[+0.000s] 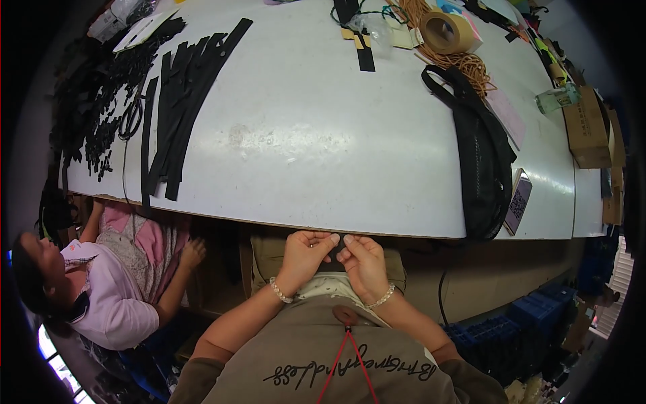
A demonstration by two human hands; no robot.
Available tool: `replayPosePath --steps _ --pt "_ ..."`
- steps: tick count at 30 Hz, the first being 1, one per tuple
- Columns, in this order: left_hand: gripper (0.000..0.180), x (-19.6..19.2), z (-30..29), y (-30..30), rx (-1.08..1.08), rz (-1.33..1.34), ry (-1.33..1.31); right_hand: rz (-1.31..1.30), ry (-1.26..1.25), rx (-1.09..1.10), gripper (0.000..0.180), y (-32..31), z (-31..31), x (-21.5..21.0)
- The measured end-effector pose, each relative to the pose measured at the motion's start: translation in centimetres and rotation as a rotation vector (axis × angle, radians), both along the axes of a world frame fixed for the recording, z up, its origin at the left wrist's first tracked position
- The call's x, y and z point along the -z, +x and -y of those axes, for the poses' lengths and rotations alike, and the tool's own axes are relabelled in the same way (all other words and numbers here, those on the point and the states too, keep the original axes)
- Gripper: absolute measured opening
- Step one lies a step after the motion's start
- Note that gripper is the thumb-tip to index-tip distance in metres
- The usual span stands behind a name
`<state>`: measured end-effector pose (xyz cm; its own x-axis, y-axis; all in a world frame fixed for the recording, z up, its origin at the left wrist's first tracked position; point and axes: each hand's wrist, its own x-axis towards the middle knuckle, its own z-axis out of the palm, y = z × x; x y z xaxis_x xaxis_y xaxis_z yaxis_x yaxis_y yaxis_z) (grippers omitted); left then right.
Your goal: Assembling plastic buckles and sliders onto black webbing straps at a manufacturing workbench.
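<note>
Pinching 1 small black piece (333, 253) w/ both hands' fingers, left hand (306, 256), right hand (363, 264), 1 black bag (481, 161) nearby

Setting: a small sewing or bag-making workshop. Indicators: a long white bench (323, 155) carrying cut black straps (182, 101), piles of small black parts (101, 114), a roll of brown tape (449, 31), coiled orange cord (464, 64) and a black bag (481, 161). Cardboard boxes (589, 128) and blue crates (531, 323) stand alongside.

A broad white desk (323, 155) is filling the view from nine to three o'clock. Blue plastic crates (518, 330) are sitting on the floor at four o'clock, and cardboard boxes (589, 128) are crowding the two o'clock edge.
</note>
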<state>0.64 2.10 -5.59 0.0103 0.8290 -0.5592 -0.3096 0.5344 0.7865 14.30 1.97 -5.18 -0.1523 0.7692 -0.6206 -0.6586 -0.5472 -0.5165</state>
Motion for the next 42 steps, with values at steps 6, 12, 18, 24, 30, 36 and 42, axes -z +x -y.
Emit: replayPosePath --steps 6,12,18,24,30,36,42 --pt "0.012 0.3 0.3 0.0 -0.01 0.095 -0.022 -0.025 -0.051 0.033 0.005 -0.6 -0.5 -0.6" --pt "0.006 -3.3 1.4 -1.0 0.017 0.073 -0.064 -0.026 0.055 -0.187 0.003 1.1 -0.1 -1.9" --pt "0.011 -6.5 1.6 -1.6 0.152 -0.229 0.646 0.117 0.523 -0.184 0.01 1.5 -0.2 -4.8" --pt "0.015 -7.2 1.3 -1.3 0.155 -0.228 0.73 0.213 0.716 -0.159 0.013 1.9 -0.2 -5.3" --pt "0.015 -7.6 1.3 -1.3 0.167 -0.278 0.765 0.273 0.78 -0.168 0.014 2.2 -0.1 -5.6" --pt "0.014 -8.0 1.1 -1.1 0.144 -0.279 0.764 0.275 0.792 -0.19 0.013 2.3 -0.4 -6.0" --pt "0.011 -8.2 0.7 -1.0 0.201 -0.311 0.471 0.362 0.593 -0.369 0.008 2.8 -0.6 -6.6"
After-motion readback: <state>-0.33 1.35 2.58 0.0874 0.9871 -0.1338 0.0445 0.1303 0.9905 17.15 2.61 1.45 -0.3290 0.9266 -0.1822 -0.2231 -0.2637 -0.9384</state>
